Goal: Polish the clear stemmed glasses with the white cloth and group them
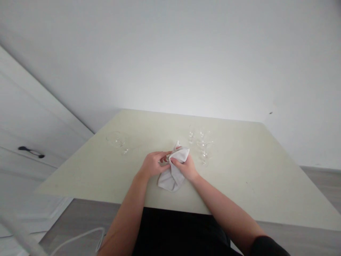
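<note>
My left hand is closed around a small clear glass, of which only a part shows between the fingers. My right hand grips a white cloth that wraps the other end of the glass. A corner of the cloth hangs down toward the table's front edge. Both hands are close together above the middle of the table. The cloth hides much of the glass, so its full shape cannot be made out.
Several clear stemmed glasses stand on the pale table beyond my right hand. To the left, a clear glass lies or stands on the tabletop. A white wall is behind, and a cabinet with a dark handle is at left.
</note>
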### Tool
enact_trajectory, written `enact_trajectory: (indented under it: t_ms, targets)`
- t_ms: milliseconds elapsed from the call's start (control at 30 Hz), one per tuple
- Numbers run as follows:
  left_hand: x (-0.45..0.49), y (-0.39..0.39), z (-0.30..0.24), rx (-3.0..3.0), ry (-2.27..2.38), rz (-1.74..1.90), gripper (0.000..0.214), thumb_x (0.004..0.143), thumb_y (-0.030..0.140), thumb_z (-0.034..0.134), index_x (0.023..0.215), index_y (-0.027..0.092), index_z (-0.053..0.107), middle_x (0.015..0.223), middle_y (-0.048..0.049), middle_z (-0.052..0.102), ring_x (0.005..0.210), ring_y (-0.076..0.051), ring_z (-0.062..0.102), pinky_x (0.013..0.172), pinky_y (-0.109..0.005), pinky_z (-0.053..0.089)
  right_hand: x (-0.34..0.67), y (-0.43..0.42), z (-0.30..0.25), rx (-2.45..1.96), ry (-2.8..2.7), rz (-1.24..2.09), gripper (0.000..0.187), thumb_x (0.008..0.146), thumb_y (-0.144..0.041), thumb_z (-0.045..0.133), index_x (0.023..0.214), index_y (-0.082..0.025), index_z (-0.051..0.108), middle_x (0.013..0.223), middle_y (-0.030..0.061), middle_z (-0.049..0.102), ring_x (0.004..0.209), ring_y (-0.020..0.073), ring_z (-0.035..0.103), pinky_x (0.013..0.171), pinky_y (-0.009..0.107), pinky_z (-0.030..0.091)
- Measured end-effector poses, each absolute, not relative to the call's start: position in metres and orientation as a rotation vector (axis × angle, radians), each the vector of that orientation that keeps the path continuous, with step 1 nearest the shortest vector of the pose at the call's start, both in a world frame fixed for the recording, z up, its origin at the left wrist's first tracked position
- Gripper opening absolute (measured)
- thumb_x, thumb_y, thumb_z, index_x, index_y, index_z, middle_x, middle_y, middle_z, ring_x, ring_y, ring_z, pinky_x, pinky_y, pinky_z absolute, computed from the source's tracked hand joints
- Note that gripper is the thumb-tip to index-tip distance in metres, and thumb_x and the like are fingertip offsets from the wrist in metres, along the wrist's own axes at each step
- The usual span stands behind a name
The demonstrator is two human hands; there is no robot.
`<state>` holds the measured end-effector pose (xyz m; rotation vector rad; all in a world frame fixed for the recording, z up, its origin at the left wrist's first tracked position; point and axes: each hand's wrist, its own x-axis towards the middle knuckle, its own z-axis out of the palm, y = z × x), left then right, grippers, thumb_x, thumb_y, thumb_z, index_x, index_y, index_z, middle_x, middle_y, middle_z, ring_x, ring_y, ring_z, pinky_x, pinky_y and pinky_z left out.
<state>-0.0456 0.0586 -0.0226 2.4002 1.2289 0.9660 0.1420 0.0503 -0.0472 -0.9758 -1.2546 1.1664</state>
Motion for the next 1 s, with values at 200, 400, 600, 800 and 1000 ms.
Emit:
enact_trajectory:
  t_ms: [200,400,600,800,1000]
  targets:
    - [-0.049,0.060,-0.024,2.325,1.098,1.409,0.011,0.085,0.028,0.061,0.093,0.020,0.059,0.076,-0.0011,0.064,0.064,-0.014,0.058,0.064,-0.027,0.048,0.139,0.054,-0.049,-1.057,-0.820,1.459,0.050,0.078,-0.061,0.067,0.109,-0.023,0.061,0.100,0.0111,0.075,0.092,0.0322,0.072,0.080,0.047,0.060]
    - [-0.047,0.056,-0.031,2.469,1.120,1.641,0.009,0.084,0.022,0.052,0.076,0.022,0.048,0.069,-0.0020,0.055,0.062,-0.016,0.053,0.059,-0.029,0.042,0.138,0.053,-0.044,-1.098,-0.810,1.613,0.046,0.076,-0.057,0.071,0.106,-0.022,0.065,0.096,0.0089,0.077,0.090,0.0287,0.073,0.083,0.041,0.060]
    - [-0.039,0.070,-0.028,1.759,1.392,1.266,0.019,0.083,0.025,0.044,0.064,0.022,0.040,0.054,0.0044,0.037,0.049,-0.013,0.037,0.049,-0.026,0.030,0.148,0.049,-0.037,-1.117,-1.146,1.354,0.049,0.063,-0.046,0.085,0.100,-0.020,0.066,0.094,0.0057,0.075,0.086,0.0255,0.070,0.079,0.038,0.058]
    - [-0.037,0.071,-0.022,1.502,1.256,1.223,0.017,0.081,0.037,0.050,0.077,0.021,0.053,0.062,0.0030,0.048,0.051,-0.012,0.040,0.048,-0.024,0.031,0.148,0.048,-0.037,-1.015,-1.254,1.188,0.049,0.065,-0.044,0.085,0.104,-0.021,0.065,0.096,0.0045,0.073,0.088,0.0239,0.067,0.083,0.038,0.056]
    - [-0.038,0.062,-0.021,1.778,1.162,1.438,0.037,0.087,0.043,0.046,0.057,0.021,0.047,0.059,-0.0024,0.048,0.060,-0.016,0.046,0.058,-0.030,0.039,0.148,0.049,-0.040,-1.073,-1.215,1.354,0.042,0.070,-0.047,0.079,0.098,-0.021,0.063,0.091,0.0067,0.071,0.082,0.0255,0.067,0.076,0.040,0.057]
